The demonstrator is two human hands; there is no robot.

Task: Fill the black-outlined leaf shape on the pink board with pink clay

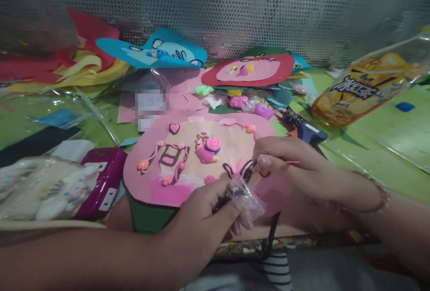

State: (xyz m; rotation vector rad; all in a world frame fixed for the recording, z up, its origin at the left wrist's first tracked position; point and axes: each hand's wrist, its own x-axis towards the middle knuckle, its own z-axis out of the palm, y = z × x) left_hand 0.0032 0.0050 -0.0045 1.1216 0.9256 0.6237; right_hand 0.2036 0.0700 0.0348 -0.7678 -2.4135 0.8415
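My left hand [208,210] is closed around a small clear plastic bag [247,202] with something black in it, probably clay. My right hand [292,168] is pinched just above the pink paper picture [141,181]; what sits between its fingertips is hidden. A thin pink strip [293,162] shows beside those fingers. Close to both hands lies a pink clay shape with black outlines [239,168]. A clay snail [208,148] with a pink spiral shell decorates the middle of the picture. To its left are a black-edged clay frame [173,154] and a pink heart [174,128].
A blue paper picture [181,42] and a red one [211,76] lie behind. Small bags of coloured clay, including a pink one [238,101], sit beyond the picture. A drink bottle [366,85] leans at right. A purple case [104,179] and a dark phone-like slab [40,143] are at left.
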